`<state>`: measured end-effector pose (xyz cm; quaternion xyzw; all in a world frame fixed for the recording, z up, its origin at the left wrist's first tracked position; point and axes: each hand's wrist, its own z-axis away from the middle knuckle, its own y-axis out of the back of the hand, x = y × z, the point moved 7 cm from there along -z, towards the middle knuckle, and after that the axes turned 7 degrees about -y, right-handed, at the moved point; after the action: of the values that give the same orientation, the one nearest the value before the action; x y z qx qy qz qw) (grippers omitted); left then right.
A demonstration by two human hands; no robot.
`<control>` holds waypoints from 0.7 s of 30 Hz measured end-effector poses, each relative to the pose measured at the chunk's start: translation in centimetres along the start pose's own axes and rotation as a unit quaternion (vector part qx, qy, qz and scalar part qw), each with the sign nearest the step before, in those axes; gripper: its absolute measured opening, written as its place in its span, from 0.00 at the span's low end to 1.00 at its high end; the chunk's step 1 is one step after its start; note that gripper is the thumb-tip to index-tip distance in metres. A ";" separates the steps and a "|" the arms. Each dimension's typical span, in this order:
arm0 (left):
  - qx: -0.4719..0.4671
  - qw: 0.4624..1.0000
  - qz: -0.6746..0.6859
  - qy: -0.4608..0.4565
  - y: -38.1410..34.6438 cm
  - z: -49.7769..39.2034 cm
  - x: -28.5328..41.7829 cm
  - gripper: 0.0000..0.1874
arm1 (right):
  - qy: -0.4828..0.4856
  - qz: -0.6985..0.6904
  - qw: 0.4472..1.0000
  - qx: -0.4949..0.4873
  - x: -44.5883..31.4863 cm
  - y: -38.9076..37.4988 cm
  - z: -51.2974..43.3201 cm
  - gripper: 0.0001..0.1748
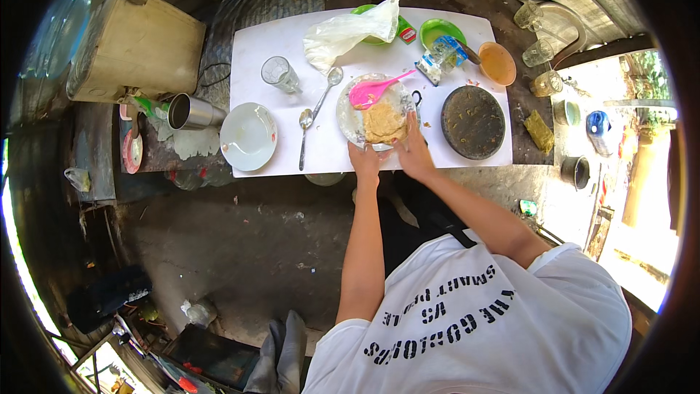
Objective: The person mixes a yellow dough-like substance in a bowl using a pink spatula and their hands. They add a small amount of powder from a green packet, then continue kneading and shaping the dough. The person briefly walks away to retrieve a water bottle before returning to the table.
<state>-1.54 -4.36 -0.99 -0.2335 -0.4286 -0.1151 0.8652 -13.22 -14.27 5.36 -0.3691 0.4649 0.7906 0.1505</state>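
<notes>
A patterned plate (343, 115) near the table's front edge bears a flattened tan, dough-like mass (386, 122). A pink plastic rice scoop (369, 94) lies across the back of the mass, its handle pointing to the far right. My left hand (365, 161) grips the plate's front rim, thumb uppermost. My right hand (415, 148) is at the front right of the plate, fingers reaching along the side of the mass. Whether those fingers press the mass or only the rim cannot be told.
Left of the plate are two metal spoons (317, 106), a drinking glass (280, 75) and a white plate (249, 137). A round stone mortar (473, 122) stands to the right. Behind are a plastic bag (353, 33), green bowl (441, 28), blue-white packet (444, 57) and orange bowl (497, 63).
</notes>
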 end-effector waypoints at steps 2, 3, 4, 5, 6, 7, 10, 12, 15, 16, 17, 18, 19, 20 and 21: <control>-0.006 0.995 -0.084 -0.048 0.3 -0.4 -0.2 0.25 | 0.001 -0.170 0.985 0.042 -0.3 -1.3 0.5 0.47; -0.004 0.990 -0.125 -0.071 0.7 -0.9 -0.2 0.25 | -0.028 -0.258 0.964 0.054 -0.2 -2.2 0.5 0.47; 0.005 0.992 -0.121 -0.023 1.3 -1.4 -1.3 0.25 | -0.021 -0.342 0.939 0.038 -0.6 -3.0 0.4 0.46; -0.007 0.991 -0.123 -0.059 1.4 -1.7 -1.3 0.25 | -0.006 -0.291 0.956 0.028 -1.3 -3.6 0.5 0.46; -0.010 0.988 -0.134 -0.072 1.7 -2.0 -1.6 0.24 | 0.034 -0.247 0.968 0.021 -2.2 -3.8 0.4 0.46; -0.009 0.986 -0.156 -0.059 2.0 -2.3 -2.1 0.24 | 0.104 -0.195 0.975 0.020 -3.5 -3.8 0.5 0.46; -0.007 0.979 0.190 0.073 2.2 -2.4 -4.0 0.23 | 0.174 0.013 0.984 -0.032 -5.8 -4.7 0.0 0.44; -0.034 0.983 0.174 0.041 1.9 -2.0 -3.3 0.27 | 0.206 0.114 0.968 -0.082 -7.2 -5.5 -0.7 0.44; -0.061 0.998 -0.025 0.011 1.7 -1.0 -2.0 0.30 | 0.187 0.164 0.953 -0.175 -8.7 -6.3 -2.0 0.42; -0.076 0.991 -0.111 -0.005 1.3 -0.9 -1.6 0.31 | 0.173 0.159 0.950 -0.205 -8.7 -6.2 -2.2 0.41; -0.057 0.998 -0.004 0.008 1.1 -0.9 -1.5 0.30 | 0.177 0.121 0.953 -0.213 -8.8 -5.8 -2.2 0.41; -0.040 0.994 0.104 0.022 0.9 -0.9 -1.5 0.28 | 0.199 0.135 0.949 -0.206 -8.6 -5.4 -1.8 0.41; -0.025 0.977 0.208 0.034 0.7 -0.9 -1.7 0.26 | 0.238 0.116 0.947 -0.182 -8.3 -4.3 -0.7 0.41; -0.019 0.947 0.316 0.061 0.5 -1.0 -1.9 0.23 | 0.276 0.098 0.943 -0.161 -7.7 -3.4 0.4 0.42; -0.041 0.976 0.213 0.021 0.5 -1.1 -1.8 0.24 | 0.249 0.099 0.955 -0.126 -6.3 -2.6 1.1 0.43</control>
<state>-1.69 -4.52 -3.13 -0.3516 -0.3459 0.0493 0.8685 -7.91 -11.36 8.58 -0.5221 0.4183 0.7368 -0.0972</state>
